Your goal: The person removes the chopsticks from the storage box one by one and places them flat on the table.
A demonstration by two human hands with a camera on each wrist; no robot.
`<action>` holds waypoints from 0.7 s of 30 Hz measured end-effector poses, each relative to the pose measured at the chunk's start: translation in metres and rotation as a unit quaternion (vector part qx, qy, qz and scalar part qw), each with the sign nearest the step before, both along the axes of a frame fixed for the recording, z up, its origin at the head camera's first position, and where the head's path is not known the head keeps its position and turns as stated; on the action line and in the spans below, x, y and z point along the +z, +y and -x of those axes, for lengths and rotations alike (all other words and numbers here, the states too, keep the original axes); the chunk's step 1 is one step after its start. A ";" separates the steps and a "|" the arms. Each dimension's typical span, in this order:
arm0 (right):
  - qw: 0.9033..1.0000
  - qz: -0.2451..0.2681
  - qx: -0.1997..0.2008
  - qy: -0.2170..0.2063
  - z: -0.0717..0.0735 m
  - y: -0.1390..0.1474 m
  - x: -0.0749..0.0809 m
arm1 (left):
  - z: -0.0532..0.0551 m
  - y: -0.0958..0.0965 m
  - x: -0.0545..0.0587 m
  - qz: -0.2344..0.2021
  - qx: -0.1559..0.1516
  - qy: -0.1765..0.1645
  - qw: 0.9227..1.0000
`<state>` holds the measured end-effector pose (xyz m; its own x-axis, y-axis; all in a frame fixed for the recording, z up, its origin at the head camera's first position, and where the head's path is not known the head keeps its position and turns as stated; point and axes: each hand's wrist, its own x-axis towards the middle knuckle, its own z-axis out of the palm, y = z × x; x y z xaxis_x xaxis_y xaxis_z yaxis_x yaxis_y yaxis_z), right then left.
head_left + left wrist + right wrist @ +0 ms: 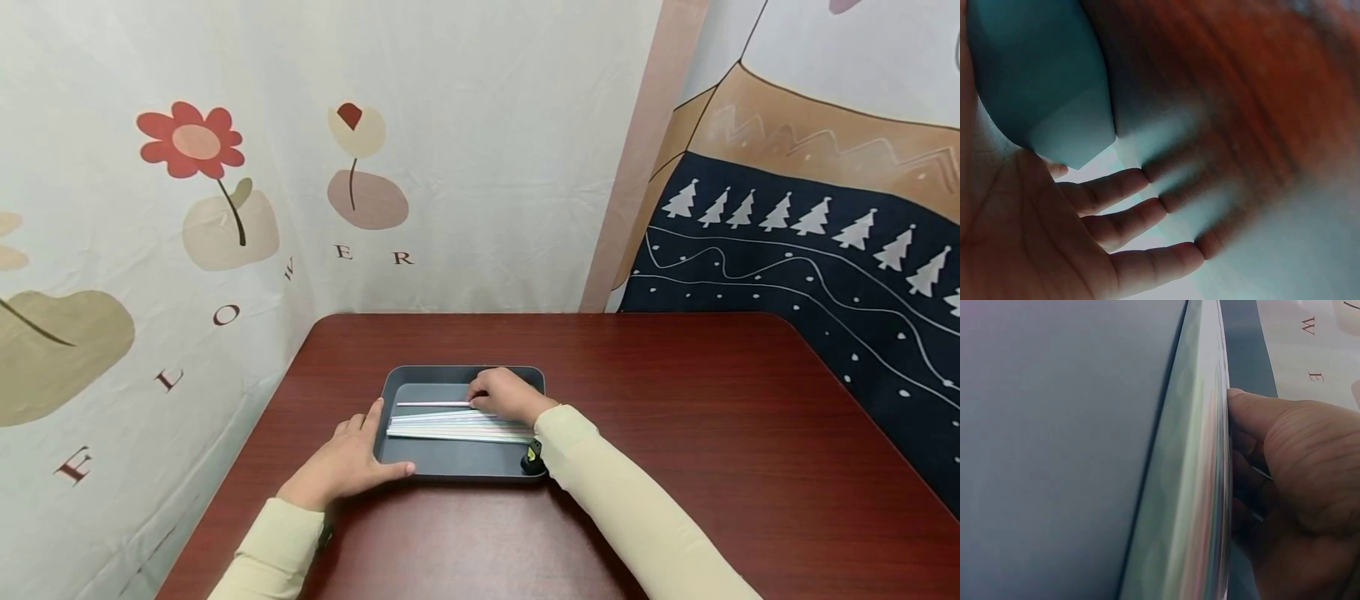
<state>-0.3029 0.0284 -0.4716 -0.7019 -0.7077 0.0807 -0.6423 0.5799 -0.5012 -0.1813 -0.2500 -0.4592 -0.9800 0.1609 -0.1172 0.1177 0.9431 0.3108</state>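
A grey rectangular tray (465, 461) lies on the table with a bundle of long, thin, pale straws (450, 427) in it. Apart from the bundle, towards the tray's back, one pinkish-white straw (431, 404) lies crosswise, its right end at the fingertips of my right hand (506, 393). That hand reaches into the tray with curled fingers and pinches this straw. In the right wrist view, the bundle (1188, 487) hides some of the fingertips. My left hand (345, 458) rests against the tray's left side, fingers straight and thumb spread along the front rim.
Beneath the tray is a reddish-brown wooden table (675, 400). A pale cloth (487, 167) with printed flowers and letters hangs behind and to the left. At the right hangs a dark cloth (750, 258) with white trees.
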 end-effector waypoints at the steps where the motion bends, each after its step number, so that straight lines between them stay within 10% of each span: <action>1: 1.000 0.001 -0.001 -0.004 0.000 0.000 0.000 | 0.000 0.000 0.000 0.000 0.000 0.000 1.000; 21: 1.000 0.005 -0.005 -0.031 -0.001 0.000 0.003 | -0.001 0.001 0.001 0.001 0.001 -0.002 1.000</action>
<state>-0.3017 0.0279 -0.4684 -0.7127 -0.7000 0.0448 -0.6044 0.5804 -0.5458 -0.1804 -0.2490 -0.4579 -0.9798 0.1583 -0.1221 0.1138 0.9439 0.3101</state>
